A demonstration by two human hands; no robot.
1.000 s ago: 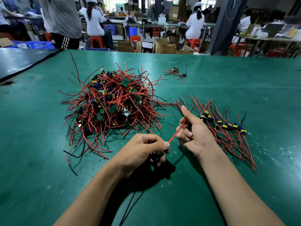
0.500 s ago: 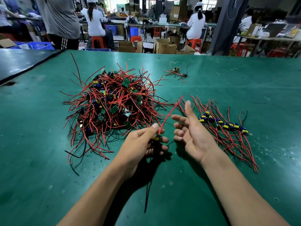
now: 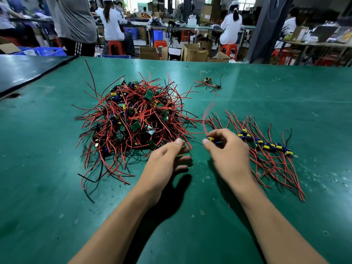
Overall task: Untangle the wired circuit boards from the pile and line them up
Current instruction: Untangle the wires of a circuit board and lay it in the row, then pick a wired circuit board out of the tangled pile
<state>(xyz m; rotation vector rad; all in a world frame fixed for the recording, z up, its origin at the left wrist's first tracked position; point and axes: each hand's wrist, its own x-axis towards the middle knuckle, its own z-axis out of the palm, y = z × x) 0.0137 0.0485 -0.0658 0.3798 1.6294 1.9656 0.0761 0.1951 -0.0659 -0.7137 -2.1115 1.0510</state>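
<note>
Right hand (image 3: 226,151) is pinching one wired board (image 3: 211,139) at its fingertips; left hand (image 3: 165,161) is hanging loose, fingers relaxed, holding nothing.

Held board's red lead (image 3: 206,119) is showing blurred, rising toward 12 o'clock. Tangled pile (image 3: 131,119) is lying at 10 o'clock from the hands on the green table (image 3: 47,187). Lined-up row (image 3: 266,145) is sitting at 3 o'clock, just beside the right hand. Small stray cluster (image 3: 208,83) is lying farther off at 12 o'clock.

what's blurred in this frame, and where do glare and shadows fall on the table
Head view: the red wire above the board in the right hand is smeared by motion, while the pile is sharp; the left hand casts a dark shadow on the table, with a pale sheen on its far side.
</note>
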